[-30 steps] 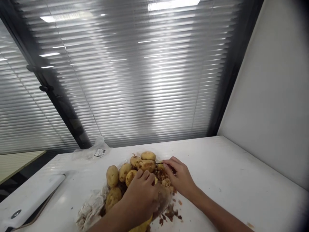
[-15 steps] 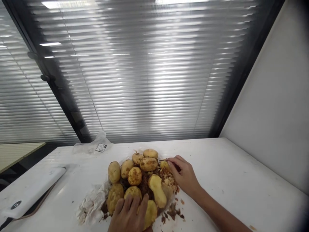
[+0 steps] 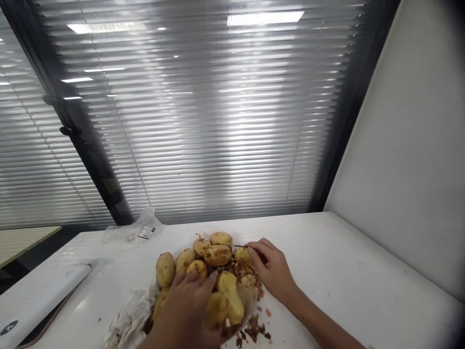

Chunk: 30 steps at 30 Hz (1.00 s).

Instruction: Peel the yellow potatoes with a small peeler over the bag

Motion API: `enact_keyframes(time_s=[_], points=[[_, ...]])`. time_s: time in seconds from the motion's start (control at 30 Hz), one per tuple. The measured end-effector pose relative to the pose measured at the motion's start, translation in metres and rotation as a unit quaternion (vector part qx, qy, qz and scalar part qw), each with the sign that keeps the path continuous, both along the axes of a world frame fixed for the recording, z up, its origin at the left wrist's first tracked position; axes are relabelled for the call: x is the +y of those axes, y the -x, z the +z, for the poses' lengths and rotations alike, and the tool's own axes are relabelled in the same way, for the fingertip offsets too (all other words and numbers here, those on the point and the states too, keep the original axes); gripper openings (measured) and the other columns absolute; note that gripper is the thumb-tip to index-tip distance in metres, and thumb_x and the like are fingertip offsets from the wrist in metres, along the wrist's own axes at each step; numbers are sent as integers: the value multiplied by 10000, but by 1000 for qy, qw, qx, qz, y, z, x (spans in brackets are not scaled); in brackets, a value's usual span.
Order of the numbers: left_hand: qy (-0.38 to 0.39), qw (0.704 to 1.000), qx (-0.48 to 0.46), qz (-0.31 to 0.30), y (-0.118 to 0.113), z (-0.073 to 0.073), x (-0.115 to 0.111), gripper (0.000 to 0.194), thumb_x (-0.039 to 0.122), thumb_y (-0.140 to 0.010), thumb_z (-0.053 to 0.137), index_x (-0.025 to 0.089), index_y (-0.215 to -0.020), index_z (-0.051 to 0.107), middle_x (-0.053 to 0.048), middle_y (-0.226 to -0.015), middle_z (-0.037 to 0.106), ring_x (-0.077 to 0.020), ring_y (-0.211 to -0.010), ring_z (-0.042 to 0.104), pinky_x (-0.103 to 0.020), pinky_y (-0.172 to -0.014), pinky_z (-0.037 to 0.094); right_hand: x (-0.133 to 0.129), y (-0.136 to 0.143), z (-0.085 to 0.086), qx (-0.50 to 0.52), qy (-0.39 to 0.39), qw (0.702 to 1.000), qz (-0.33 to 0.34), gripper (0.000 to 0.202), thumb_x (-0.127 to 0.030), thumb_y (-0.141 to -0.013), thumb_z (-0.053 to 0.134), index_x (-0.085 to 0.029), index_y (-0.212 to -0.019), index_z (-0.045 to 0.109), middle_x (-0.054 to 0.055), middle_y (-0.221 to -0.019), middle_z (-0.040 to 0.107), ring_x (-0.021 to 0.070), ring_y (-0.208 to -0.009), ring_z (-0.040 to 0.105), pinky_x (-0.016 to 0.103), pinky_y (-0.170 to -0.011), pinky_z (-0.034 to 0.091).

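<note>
Several potatoes [image 3: 218,255], some peeled or stained brown, lie heaped on clear plastic among brown crumbs and scraps [image 3: 249,278]. My left hand [image 3: 189,300], slightly blurred, reaches over the near part of the heap with its fingers apart, the fingertips at a round yellow potato [image 3: 197,268]. Whether it presses on that potato is unclear. To the right of the heap, my right hand [image 3: 271,264] pinches a thin dark stick [image 3: 241,246] between thumb and forefinger, its tip pointing left above a yellow potato [image 3: 242,256]. The palm hides what lies beneath my left hand.
Crumpled white tissue [image 3: 127,322] lies left of the heap. Farther left is a long white device [image 3: 45,305] on the white table [image 3: 327,291]. A clear bag with a label [image 3: 146,231] sits at the back edge, before the window blinds. Brown scraps lie near the front.
My left hand has moved forward over the potatoes and its fingers have spread. My right hand still pinches the stick. The camera view has tilted up slightly.
</note>
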<state>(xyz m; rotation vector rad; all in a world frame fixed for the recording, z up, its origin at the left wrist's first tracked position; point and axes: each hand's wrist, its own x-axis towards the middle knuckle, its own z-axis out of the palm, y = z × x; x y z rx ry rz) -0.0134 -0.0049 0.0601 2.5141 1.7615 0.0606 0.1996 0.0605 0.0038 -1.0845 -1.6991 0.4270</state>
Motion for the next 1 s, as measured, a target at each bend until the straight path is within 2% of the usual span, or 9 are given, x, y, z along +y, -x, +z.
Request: enact_keyframes(time_s=[0.13,0.23,0.33,0.43,0.6,0.73,0.83,0.93,1.0], points=[[-127,989,-21,75,-1,46,26,652,352,-777,544,170,-1387,405,-81,-1025,688,-290,-1013,531,-449,-913,344,1,-3,3,9,-9,1000,-14,264,-319,-938,459,-175,-926,680,44,-759,590,157,-631,560,277,-564,424],[-160,984,19,71,-4,64,63,664,373,-764,558,146,-1371,418,-95,-1022,691,-321,-1053,503,-462,-920,315,5,-5,2,14,-9,999,-32,271,-334,-934,466,-171,-908,681,46,-747,588,161,-626,553,281,-563,425],[-121,991,43,46,-10,62,102,715,384,-732,588,138,-1378,407,-118,-1059,678,-331,-1107,484,-472,-961,286,8,-6,0,15,-9,999,-39,275,-343,-933,469,-175,-885,682,44,-727,580,168,-641,556,282,-571,425],[-62,996,56,4,-16,50,135,749,406,-662,668,184,-1345,456,-111,-1107,671,-345,-1143,485,-481,-979,289,11,-6,0,9,-7,999,-38,283,-348,-936,463,-174,-885,680,43,-728,576,166,-636,552,281,-565,416],[81,993,62,-57,-12,31,168,1042,416,-535,788,277,-1437,285,-63,-1142,679,-335,-1150,533,-534,-1002,314,13,-9,0,15,-12,999,-47,297,-356,-939,457,-170,-889,683,38,-719,567,159,-619,542,282,-571,413],[122,987,56,-82,-2,32,177,1104,451,-522,800,322,-1451,218,-21,-1149,681,-323,-1227,492,-556,-1050,271,16,-11,-1,21,-18,998,-52,309,-372,-942,455,-165,-898,681,45,-735,576,162,-626,548,286,-579,422],[111,990,38,-81,1,40,172,1045,535,-557,770,316,-1440,257,-19,-1226,640,-298,-1225,498,-482,-1055,305,16,-11,-2,18,-18,998,-52,314,-378,-945,452,-167,-889,677,46,-736,580,163,-626,549,286,-579,427],[44,998,0,-49,-2,51,148,828,604,-736,606,251,-1425,313,-52,-1254,609,-264,-1170,529,-390,-989,374,16,-11,-3,16,-21,998,-54,310,-375,-945,454,-167,-893,677,45,-737,581,163,-631,550,286,-584,430],[-10,1000,-17,-18,-8,54,116,679,552,-824,520,194,-1384,382,-83,-1156,640,-267,-1099,554,-398,-952,385,16,-11,-3,15,-25,998,-56,306,-376,-941,462,-166,-892,679,46,-739,583,165,-638,553,288,-590,432]])
